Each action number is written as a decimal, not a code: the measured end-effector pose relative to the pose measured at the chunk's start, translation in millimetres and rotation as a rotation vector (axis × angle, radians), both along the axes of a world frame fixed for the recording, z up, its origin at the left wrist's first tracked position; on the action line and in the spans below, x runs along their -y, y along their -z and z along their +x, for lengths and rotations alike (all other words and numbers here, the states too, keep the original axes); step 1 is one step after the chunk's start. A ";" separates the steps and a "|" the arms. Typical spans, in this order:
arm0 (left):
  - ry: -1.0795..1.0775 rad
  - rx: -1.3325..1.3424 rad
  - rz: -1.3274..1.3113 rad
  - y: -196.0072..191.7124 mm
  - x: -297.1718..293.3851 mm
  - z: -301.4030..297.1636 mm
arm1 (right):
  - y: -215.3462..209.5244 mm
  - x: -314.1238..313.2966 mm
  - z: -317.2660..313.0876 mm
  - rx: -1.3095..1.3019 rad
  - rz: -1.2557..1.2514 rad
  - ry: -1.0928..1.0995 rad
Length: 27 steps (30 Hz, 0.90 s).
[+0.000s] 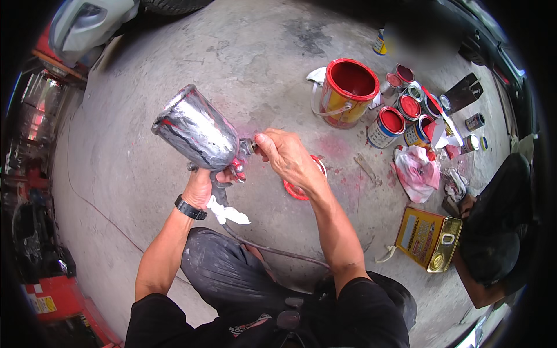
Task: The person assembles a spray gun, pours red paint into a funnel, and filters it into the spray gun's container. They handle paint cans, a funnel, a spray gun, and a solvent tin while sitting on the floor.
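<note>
A spray gun [202, 132] with a large silver metal cup, smeared with dark and red paint, is tilted in front of me. My left hand [202, 188], a black watch at its wrist, is closed round the gun's handle below the cup. Thumb and fingers of my right hand [285, 155] pinch the metal fitting at the gun's right end, by the red-stained body. A white cloth [226, 212] is tied near the bottom of the handle, where the hose [272, 250] leads away over my leg. Behind my right wrist lies a red-rimmed lid [295, 190].
A yellow paint bucket [339, 110] with a red rim stands ahead right, beside several open cans of red paint [390, 120]. Stained rags [416, 174] and a yellow rectangular tin [426, 238] are near another person [493, 232] at right. Vehicle parts [87, 26] edge the far left.
</note>
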<state>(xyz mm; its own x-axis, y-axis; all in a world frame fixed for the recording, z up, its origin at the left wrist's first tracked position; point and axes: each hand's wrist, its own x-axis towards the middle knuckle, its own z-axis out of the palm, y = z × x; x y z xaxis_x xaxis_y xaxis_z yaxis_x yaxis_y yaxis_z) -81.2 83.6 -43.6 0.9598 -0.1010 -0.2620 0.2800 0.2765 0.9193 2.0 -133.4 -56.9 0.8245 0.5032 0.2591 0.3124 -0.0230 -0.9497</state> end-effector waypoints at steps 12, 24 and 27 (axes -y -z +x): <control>-0.022 -0.001 0.023 -1.8 -12.2 5.2 | -4.6 -9.2 9.6 0.012 -0.074 -0.060; -0.093 -0.012 0.028 31.0 -1.0 7.4 | 21.7 3.5 3.0 0.001 0.115 -0.024; -0.095 -0.052 0.039 28.5 -0.4 9.5 | 23.5 2.1 -1.8 0.091 0.080 0.085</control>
<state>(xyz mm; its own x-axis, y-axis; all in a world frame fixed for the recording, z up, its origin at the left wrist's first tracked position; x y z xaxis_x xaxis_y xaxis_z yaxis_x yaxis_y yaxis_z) -71.7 84.0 -72.1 0.9496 0.0006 -0.3133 0.3017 0.2680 0.9150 0.2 -135.6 -80.4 0.8347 0.4069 0.3711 0.3973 0.0215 -0.9174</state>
